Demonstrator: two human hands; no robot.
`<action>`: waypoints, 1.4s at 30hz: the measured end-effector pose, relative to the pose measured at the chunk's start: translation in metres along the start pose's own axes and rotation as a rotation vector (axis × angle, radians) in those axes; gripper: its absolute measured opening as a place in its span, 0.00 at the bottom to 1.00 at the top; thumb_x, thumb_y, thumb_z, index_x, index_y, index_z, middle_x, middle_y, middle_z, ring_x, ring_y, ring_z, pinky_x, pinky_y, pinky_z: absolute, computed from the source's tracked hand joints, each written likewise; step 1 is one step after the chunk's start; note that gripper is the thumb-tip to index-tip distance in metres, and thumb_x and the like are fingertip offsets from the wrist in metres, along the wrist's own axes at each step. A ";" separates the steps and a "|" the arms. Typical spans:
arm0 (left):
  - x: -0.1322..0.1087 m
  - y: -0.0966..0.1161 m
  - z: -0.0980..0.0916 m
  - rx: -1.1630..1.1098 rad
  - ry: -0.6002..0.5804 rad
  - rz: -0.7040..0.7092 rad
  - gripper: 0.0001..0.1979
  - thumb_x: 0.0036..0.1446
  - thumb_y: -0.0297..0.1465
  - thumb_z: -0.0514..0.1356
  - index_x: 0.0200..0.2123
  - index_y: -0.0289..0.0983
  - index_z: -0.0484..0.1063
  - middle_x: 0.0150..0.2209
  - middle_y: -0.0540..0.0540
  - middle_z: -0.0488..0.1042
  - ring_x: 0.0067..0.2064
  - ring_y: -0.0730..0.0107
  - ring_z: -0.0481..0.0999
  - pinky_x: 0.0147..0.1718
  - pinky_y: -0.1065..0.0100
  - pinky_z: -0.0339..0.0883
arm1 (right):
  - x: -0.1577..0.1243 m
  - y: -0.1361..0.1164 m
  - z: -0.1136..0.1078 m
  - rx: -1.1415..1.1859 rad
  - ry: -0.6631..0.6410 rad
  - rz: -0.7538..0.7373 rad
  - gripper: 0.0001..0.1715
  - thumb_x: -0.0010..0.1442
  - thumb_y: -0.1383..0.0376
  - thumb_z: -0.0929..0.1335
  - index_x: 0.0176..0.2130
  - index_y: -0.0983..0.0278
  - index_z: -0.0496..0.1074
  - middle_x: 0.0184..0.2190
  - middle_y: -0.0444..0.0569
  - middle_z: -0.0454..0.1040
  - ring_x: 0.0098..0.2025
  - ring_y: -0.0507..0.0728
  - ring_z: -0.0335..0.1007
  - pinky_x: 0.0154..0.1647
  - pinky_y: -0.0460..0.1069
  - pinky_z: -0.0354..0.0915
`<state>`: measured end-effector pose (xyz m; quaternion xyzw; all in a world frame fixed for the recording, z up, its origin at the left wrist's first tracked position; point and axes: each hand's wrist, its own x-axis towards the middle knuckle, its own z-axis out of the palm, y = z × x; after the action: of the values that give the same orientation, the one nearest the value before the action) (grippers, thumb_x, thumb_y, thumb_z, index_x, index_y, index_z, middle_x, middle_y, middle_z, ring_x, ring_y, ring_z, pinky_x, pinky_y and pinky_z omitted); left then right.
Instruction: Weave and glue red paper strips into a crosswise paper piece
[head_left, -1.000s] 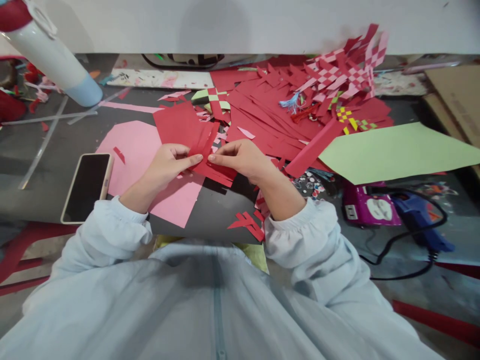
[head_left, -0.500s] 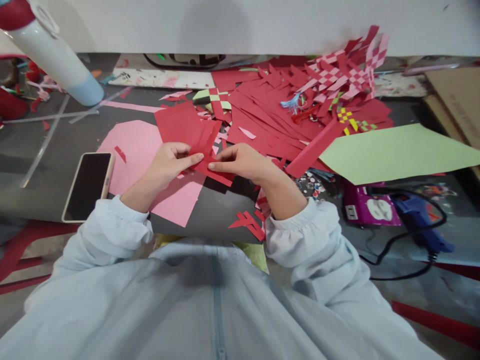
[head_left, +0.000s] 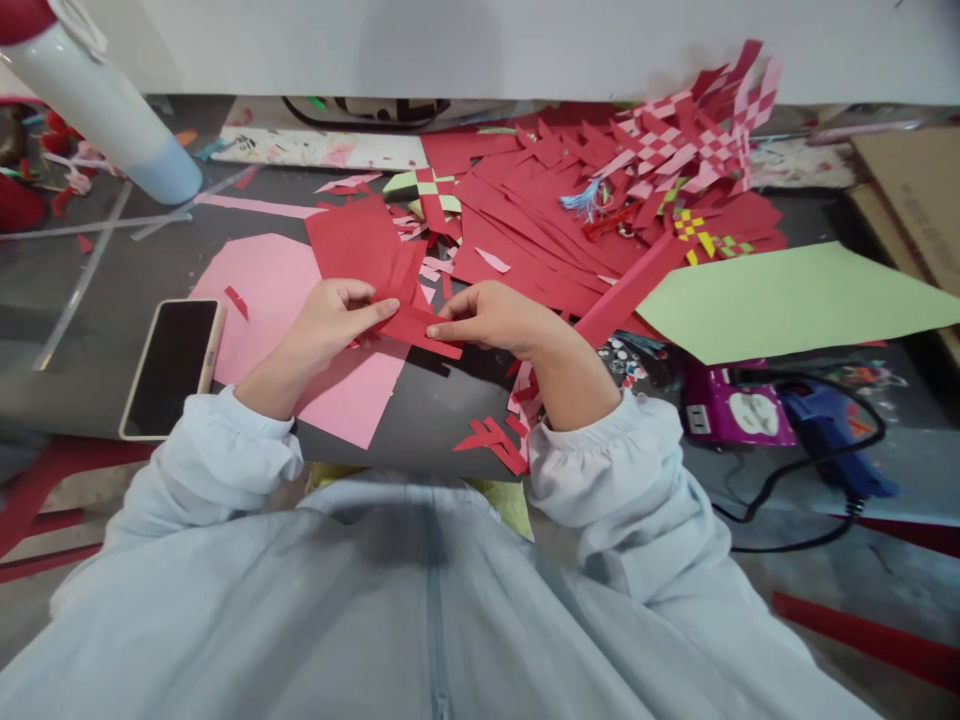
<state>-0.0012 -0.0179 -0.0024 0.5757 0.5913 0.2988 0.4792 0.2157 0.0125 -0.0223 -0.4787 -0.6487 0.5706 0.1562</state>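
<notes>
While the left hand pinches the red paper in a narrow grip, partly over the pink sheet, the right hand pinches its right end. Steady left support and light, even right-hand pressure should best avoid creasing or tearing it.

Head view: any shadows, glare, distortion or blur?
Head view: soft shadow on the white panel, darker one beneath the held red paper; pale sheen along clear tape; bottle leans outward, probably wide-angle distortion; print on purple box too soft to read.
</notes>
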 end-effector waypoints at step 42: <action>0.010 -0.022 -0.009 0.329 0.064 0.320 0.15 0.39 0.24 0.50 0.23 0.39 0.77 0.27 0.46 0.80 0.30 0.67 0.78 0.32 0.69 0.66 | -0.013 -0.012 0.002 -0.418 0.036 -0.029 0.23 0.62 0.57 0.70 0.20 0.64 0.68 0.19 0.42 0.58 0.24 0.49 0.48 0.30 0.52 0.49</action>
<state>-0.0167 -0.0100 -0.0215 0.7228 0.5482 0.2888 0.3062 0.2152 0.0021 -0.0082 -0.5014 -0.7569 0.4127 0.0732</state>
